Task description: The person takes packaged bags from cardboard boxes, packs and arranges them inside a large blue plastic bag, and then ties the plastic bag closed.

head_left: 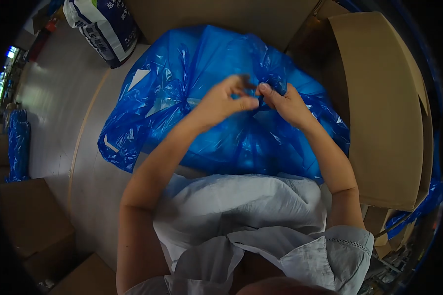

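Observation:
A large, full blue plastic bag point(216, 64) lies in front of me, its film gathered at a bunch near the upper middle and at another on the left. My right hand point(285, 103) is closed on the gathered blue film at the upper middle, thumb on top. Just left of it, my left hand point(231, 96) hovers over the bag, fingers bent and blurred by motion; whether it holds anything is hard to make out. White labels show through the bag's left side.
An open cardboard box point(384, 108) stands close at the right. A white and dark blue printed sack point(106, 34) is at the upper left. At the far left are a blue wrapped bundle point(18, 145) and brown boxes point(32, 211).

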`<state>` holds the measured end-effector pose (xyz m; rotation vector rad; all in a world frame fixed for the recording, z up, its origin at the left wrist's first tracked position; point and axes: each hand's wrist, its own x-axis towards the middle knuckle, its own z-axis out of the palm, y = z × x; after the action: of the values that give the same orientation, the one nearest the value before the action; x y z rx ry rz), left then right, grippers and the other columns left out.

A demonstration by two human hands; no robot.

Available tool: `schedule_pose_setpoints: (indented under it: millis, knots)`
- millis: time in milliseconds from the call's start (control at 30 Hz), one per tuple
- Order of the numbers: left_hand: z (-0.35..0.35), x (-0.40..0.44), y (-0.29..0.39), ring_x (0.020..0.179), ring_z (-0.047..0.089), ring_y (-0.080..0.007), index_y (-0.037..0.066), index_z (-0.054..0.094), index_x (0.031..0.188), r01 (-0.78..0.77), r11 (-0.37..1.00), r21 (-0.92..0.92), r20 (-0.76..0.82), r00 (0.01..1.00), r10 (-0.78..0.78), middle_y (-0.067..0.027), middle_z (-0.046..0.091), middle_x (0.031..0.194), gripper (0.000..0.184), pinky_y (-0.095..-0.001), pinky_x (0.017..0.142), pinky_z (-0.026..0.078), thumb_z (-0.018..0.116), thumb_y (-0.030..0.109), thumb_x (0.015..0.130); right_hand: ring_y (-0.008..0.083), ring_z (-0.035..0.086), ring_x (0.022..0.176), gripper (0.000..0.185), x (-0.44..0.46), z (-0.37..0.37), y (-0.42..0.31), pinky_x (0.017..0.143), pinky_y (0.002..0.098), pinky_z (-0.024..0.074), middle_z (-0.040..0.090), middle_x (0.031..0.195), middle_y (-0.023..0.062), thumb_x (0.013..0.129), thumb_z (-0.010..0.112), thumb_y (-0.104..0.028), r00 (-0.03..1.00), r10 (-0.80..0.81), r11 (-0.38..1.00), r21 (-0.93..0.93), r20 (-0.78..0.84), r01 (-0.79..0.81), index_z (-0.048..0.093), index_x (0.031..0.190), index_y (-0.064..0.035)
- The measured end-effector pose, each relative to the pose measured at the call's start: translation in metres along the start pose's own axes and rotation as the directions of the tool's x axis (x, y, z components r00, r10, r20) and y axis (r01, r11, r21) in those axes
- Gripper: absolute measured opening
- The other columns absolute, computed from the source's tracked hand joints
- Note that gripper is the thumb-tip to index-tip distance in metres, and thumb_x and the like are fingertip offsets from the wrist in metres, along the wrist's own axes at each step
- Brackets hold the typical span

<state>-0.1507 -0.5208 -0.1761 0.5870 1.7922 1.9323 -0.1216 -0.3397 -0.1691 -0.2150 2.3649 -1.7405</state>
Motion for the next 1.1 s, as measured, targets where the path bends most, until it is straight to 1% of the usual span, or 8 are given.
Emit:
schedule_pose_setpoints:
  millis: [67,300,333,667,833,900,1033,1100]
  knots:
    - [0.013,-0.01,-0.037,0.088,0.054,-0.0153,-0.001,0.058,0.099,0.042,0.957,0.288,0.117,0.99,-0.079,-0.0109,0.059,0.091,0.034,-0.028,0.077,0.043,0.059,0.027,0.081,0.0092,0.042,0.052,0.031,0.002,0.0,0.003,0.051,0.0222,0.0362,0.046,0.056,0.0011,0.087,0.051,-0.034,0.989,0.131,0.989,0.073,-0.066,-0.126,0.06,0.083,-0.0047]
    - [0.026,-0.009,-0.039,0.082,0.055,-0.0103,0.002,0.054,0.092,0.158,0.943,-0.292,0.026,0.987,-0.158,-0.0071,0.06,0.086,0.023,-0.0198,0.055,0.042,0.047,0.023,0.089,0.0054,0.027,0.045,0.038,0.03,-0.022,0.01,0.042,0.021,0.0221,0.034,0.051,-0.0039,0.089,0.042,-0.041,0.971,0.236,0.964,0.134,-0.032,-0.23,0.054,0.074,-0.0087]
    - [0.024,-0.008,-0.042,0.082,0.055,-0.0103,0.002,0.054,0.092,0.162,0.943,-0.29,0.035,0.987,-0.159,-0.0071,0.06,0.086,0.023,-0.0198,0.055,0.042,0.047,0.023,0.089,0.0061,0.023,0.043,0.037,0.043,-0.023,0.02,0.041,0.0217,0.02,0.031,0.05,-0.0046,0.09,0.039,-0.04,0.948,0.314,0.868,0.417,-0.044,-0.268,0.049,0.069,-0.0111]
    - [0.02,-0.002,-0.086,0.067,0.054,-0.0093,0.001,0.056,0.087,0.132,0.986,0.103,-0.138,0.983,-0.117,-0.0038,0.057,0.071,0.018,-0.0211,0.053,0.042,0.047,0.017,0.087,0.0085,0.021,0.038,0.038,0.077,-0.011,0.068,0.037,0.0247,0.0169,0.026,0.047,-0.0056,0.09,0.037,-0.039,0.853,0.495,0.641,0.732,-0.165,-0.231,0.035,0.059,-0.0166]
    - [0.03,0.012,-0.081,0.067,0.061,-0.0206,-0.001,0.057,0.082,0.19,0.981,-0.038,-0.262,0.945,-0.193,-0.0103,0.06,0.07,0.02,-0.0326,0.061,0.048,0.05,0.018,0.082,0.0082,0.034,0.043,0.048,0.013,0.012,0.002,0.041,0.0256,0.027,0.038,0.046,-0.0008,0.089,0.041,-0.038,0.973,0.042,0.998,0.058,-0.225,-0.029,0.042,0.052,-0.0081]
    - [0.036,0.011,-0.076,0.066,0.059,-0.0326,-0.002,0.056,0.081,0.16,0.711,0.684,-0.142,0.986,-0.086,-0.017,0.06,0.072,0.02,-0.039,0.061,0.047,0.048,0.017,0.081,0.0097,0.04,0.047,0.049,0.012,0.035,-0.001,0.046,0.0259,0.0329,0.044,0.048,0.002,0.088,0.043,-0.039,0.982,-0.131,0.987,-0.115,-0.134,0.115,0.047,0.054,-0.0041]
    - [0.03,0.001,-0.082,0.07,0.055,-0.0376,-0.001,0.055,0.075,-0.155,0.782,0.603,0.018,0.983,0.181,-0.0225,0.057,0.073,0.024,-0.0434,0.064,0.044,0.046,0.02,0.082,0.0101,0.041,0.051,0.05,0.039,0.047,0.0,0.048,0.0283,0.0332,0.048,0.052,0.0033,0.086,0.045,-0.043,0.99,0.034,0.991,-0.126,-0.135,-0.051,0.048,0.056,-0.0032]
    - [0.027,0.003,-0.087,0.068,0.055,-0.0382,-0.001,0.055,0.074,-0.033,0.867,0.497,-0.058,0.996,0.071,-0.0219,0.057,0.072,0.026,-0.0426,0.062,0.044,0.047,0.022,0.083,0.0134,0.051,0.061,0.047,0.041,0.041,-0.001,0.056,0.0295,0.0398,0.056,0.066,0.0081,0.084,0.047,-0.044,0.992,0.115,0.993,0.035,-0.048,-0.113,0.055,0.071,-0.0004]
